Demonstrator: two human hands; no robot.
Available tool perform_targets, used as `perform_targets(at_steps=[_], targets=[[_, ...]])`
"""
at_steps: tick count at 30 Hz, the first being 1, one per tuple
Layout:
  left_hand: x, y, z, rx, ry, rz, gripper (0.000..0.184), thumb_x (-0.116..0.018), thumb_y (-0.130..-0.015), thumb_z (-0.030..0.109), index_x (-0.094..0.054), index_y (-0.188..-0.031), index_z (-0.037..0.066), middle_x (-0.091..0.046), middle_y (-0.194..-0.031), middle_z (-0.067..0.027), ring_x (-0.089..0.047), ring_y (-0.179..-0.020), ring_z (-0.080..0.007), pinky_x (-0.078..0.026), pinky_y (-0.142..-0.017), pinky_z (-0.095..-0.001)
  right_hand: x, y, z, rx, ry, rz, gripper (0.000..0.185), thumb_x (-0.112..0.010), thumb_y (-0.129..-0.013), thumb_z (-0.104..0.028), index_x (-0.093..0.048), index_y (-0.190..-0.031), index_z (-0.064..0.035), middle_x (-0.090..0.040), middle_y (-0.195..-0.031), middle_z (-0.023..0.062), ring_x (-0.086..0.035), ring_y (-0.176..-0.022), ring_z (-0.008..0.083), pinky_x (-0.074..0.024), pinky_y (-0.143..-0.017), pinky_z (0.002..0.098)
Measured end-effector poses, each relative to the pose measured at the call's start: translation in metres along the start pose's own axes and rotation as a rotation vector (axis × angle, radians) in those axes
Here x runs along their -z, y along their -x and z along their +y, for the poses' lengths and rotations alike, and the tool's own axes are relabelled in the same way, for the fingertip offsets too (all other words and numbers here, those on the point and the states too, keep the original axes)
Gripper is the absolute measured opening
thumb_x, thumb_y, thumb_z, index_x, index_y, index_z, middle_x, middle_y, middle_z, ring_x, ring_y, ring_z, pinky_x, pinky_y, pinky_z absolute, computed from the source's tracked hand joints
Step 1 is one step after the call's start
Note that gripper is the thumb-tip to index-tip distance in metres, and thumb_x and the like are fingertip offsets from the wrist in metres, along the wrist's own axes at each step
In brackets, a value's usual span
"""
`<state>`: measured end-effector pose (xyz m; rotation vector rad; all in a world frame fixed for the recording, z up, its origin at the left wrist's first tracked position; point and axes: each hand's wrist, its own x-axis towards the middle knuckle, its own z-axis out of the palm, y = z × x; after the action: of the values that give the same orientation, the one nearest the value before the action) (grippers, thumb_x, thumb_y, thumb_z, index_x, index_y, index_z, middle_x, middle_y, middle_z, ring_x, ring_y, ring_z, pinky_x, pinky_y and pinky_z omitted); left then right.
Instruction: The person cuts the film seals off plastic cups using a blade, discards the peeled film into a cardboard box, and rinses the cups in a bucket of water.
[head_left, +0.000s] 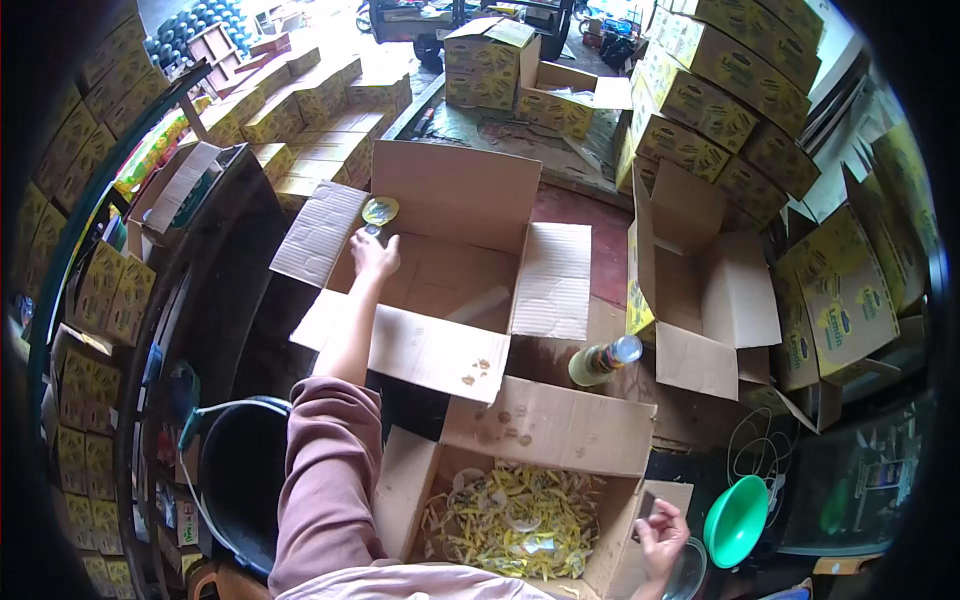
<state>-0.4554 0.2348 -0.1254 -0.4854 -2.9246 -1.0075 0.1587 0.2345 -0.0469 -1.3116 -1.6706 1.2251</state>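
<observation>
My left hand is closed around the near end of a bottle with a yellow-green body, over the left inner side of an open cardboard box. The fingers partly hide the bottle. At the lower right, my right hand pinches a small dark flat piece, whose kind I cannot make out. Beside that hand is a lower cardboard box holding many yellow strips and some clear plastic bits. Another bottle, pale yellow with a silvery-blue top, stands between the boxes.
Another open box stands at the right, near stacked lemon-printed cartons. A green bowl and a clear container are by my right hand. A black bucket stands left of my sleeve. More cartons line the back left.
</observation>
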Motion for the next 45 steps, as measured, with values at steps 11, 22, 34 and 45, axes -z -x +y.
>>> perform_targets(at_steps=[11,22,34,45], targets=[[-0.046,-0.05,-0.043,-0.048,-0.059,-0.026,0.06,-0.071,-0.068,0.018,-0.036,-0.115,0.006,-0.046,-0.109,-0.0205,-0.052,-0.099,-0.0356,-0.044,-0.086,-0.0405,-0.034,-0.012,-0.001,-0.081,0.137,-0.122,0.037,-0.07,-0.062,0.001,-0.059,-0.097,-0.0024,-0.06,-0.066,0.0045,-0.058,-0.063,0.0106,-0.0456,-0.065,0.0245],[0.078,0.042,0.018,-0.43,0.09,-0.1,0.046,-0.065,-0.073,0.021,-0.043,-0.108,-0.001,-0.053,-0.103,-0.0198,-0.056,-0.091,-0.0342,-0.046,-0.08,-0.0388,-0.018,0.028,-0.021,0.085,0.045,-0.118,0.034,-0.07,-0.063,0.001,-0.06,-0.096,-0.0024,-0.06,-0.066,0.0044,-0.058,-0.062,0.0103,-0.0467,-0.063,0.0244],[0.236,0.253,0.031,-0.013,1.89,-0.981,0.05,-0.054,-0.077,0.008,-0.033,-0.121,-0.005,-0.047,-0.116,-0.018,-0.05,-0.107,-0.0278,-0.043,-0.093,-0.0384,-0.01,0.106,-0.042,0.341,-0.129,-0.205,0.031,-0.069,-0.067,0.0,-0.06,-0.097,-0.0046,-0.056,-0.066,0.0008,-0.054,-0.061,0.0072,-0.044,-0.059,0.0213],[0.296,0.383,-0.039,-0.094,1.879,-1.308,0.064,-0.057,-0.068,0.009,-0.032,-0.126,0.0,-0.043,-0.121,-0.0161,-0.045,-0.113,-0.0299,-0.038,-0.091,-0.0554,-0.057,0.151,-0.052,0.257,-0.277,-0.359,0.027,-0.065,-0.072,0.001,-0.058,-0.098,-0.0022,-0.056,-0.067,-0.0011,-0.052,-0.06,0.0049,-0.0424,-0.057,0.0198]])
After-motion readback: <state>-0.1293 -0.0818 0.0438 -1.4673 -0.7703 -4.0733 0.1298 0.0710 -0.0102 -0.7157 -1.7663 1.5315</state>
